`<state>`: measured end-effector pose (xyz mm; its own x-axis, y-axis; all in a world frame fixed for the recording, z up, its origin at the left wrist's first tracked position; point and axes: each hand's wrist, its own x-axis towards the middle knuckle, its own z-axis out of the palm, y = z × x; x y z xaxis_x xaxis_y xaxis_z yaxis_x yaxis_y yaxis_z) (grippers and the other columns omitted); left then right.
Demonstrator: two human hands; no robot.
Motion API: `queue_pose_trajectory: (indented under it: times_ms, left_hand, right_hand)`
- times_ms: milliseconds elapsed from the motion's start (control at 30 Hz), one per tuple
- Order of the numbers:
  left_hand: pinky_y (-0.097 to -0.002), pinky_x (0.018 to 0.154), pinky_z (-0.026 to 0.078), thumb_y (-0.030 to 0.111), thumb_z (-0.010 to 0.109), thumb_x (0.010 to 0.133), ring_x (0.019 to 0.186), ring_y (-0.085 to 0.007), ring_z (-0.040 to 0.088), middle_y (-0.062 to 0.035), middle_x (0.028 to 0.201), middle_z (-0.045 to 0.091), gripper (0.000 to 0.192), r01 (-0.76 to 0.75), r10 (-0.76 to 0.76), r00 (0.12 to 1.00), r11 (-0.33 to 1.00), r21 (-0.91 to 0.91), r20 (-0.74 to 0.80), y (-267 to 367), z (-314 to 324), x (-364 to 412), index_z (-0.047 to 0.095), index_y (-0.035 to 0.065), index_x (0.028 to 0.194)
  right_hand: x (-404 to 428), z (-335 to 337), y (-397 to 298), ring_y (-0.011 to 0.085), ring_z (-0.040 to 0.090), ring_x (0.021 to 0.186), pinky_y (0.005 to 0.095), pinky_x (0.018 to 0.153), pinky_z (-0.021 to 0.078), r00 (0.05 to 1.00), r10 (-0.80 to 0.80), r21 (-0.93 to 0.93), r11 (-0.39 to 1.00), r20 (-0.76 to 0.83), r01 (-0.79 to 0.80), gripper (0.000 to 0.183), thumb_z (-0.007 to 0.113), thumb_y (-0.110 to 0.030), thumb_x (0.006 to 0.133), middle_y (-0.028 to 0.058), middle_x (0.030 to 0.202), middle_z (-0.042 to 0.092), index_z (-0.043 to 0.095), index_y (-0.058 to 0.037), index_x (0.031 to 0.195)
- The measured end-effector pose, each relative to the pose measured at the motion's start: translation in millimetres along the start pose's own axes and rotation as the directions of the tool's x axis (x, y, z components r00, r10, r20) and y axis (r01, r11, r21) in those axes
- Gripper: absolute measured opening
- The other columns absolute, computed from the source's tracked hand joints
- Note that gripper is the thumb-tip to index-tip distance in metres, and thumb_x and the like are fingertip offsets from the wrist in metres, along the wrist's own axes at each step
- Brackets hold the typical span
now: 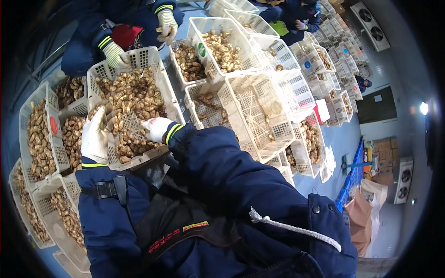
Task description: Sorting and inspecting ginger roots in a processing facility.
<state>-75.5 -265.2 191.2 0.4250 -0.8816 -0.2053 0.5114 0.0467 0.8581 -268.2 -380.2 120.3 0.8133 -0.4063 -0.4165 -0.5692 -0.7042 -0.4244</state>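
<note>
Before me a white perforated plastic crate (172, 100) holds many knobbly brown tubers (134, 90), with a patch of its lattice floor showing near the middle. My left hand (94, 137), in a white work glove, is raised at the crate's left wall with its fingers curled around a brown tuber (95, 110). My right hand (157, 128), also gloved in white, reaches over the crate's right side. Its fingertips are close to the tubers by the bare patch; whether they grip one is hidden.
Across the crate, a person's striped gloved hands (114, 55) are at its far rim and beside it. Tuber-filled crates (52, 139) stand at left. A nearly bare crate (257, 114) sits at right among stacked crates. Another person (295, 21) works farther back.
</note>
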Motion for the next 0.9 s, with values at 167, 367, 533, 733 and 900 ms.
queue_pose_trajectory:
  times_ms: [167, 367, 533, 733, 900]
  left_hand:
    - [-0.0255, 0.086, 0.049, 0.026, 0.054, 0.097, 0.100, -0.0152, 0.061, -0.0077, 0.115, 0.060, 0.044, -0.023, 0.022, 0.999, 0.999, 0.025, 0.028, 16.9, -9.4, -7.5, 0.050, -0.0001, 0.132]
    - [-0.0256, 0.086, 0.048, 0.027, 0.055, 0.097, 0.099, -0.0146, 0.060, -0.0073, 0.113, 0.060, 0.045, -0.008, 0.008, 1.000, 1.000, -0.006, 0.023, 27.5, 0.3, -12.9, 0.050, -0.0002, 0.132]
    - [-0.0257, 0.080, 0.052, 0.024, 0.060, 0.094, 0.091, -0.0152, 0.064, -0.0079, 0.103, 0.064, 0.041, -0.026, 0.026, 1.000, 1.000, -0.011, -0.014, 19.7, -7.9, -6.3, 0.053, 0.0000, 0.126]
    - [-0.0252, 0.079, 0.051, 0.023, 0.057, 0.095, 0.093, -0.0139, 0.063, -0.0071, 0.104, 0.064, 0.038, -0.042, 0.040, 0.999, 0.998, 0.041, 0.031, 17.8, 10.5, -9.1, 0.054, 0.0034, 0.127]
    - [-0.0246, 0.077, 0.051, 0.023, 0.058, 0.095, 0.091, -0.0135, 0.063, -0.0065, 0.104, 0.064, 0.037, -0.048, 0.048, 0.999, 0.998, 0.045, 0.017, 15.6, 10.2, -12.6, 0.054, 0.0038, 0.127]
  right_hand:
    - [31.0, 24.8, -0.5, 0.0352, 0.062, 0.102, 0.0410, 0.088, 0.0491, 0.986, -0.029, -0.096, 0.994, 0.163, 0.045, 0.046, 0.059, -0.026, 0.080, 0.0191, 0.108, 0.066, 0.059, -0.0083, 0.122]
    - [38.3, 44.5, 1.7, 0.0352, 0.061, 0.104, 0.0419, 0.091, 0.0485, 0.973, -0.024, -0.122, 0.991, 0.231, 0.053, 0.043, 0.058, -0.028, 0.079, 0.0189, 0.108, 0.066, 0.064, -0.0076, 0.116]
    - [35.3, 43.6, -10.4, 0.0350, 0.063, 0.101, 0.0430, 0.088, 0.0497, 0.972, -0.023, -0.094, 0.994, 0.234, 0.046, 0.041, 0.057, -0.028, 0.080, 0.0179, 0.104, 0.068, 0.064, -0.0089, 0.116]
    - [14.9, 35.0, -1.6, 0.0356, 0.064, 0.095, 0.0432, 0.083, 0.0518, 0.992, -0.039, -0.114, 0.992, 0.117, 0.052, 0.037, 0.060, -0.025, 0.075, 0.0178, 0.097, 0.069, 0.067, -0.0074, 0.106]
    - [2.3, 26.4, -8.0, 0.0358, 0.065, 0.093, 0.0430, 0.082, 0.0520, 0.997, -0.067, -0.142, 0.987, 0.038, 0.072, 0.032, 0.058, -0.025, 0.075, 0.0178, 0.094, 0.069, 0.068, -0.0067, 0.099]
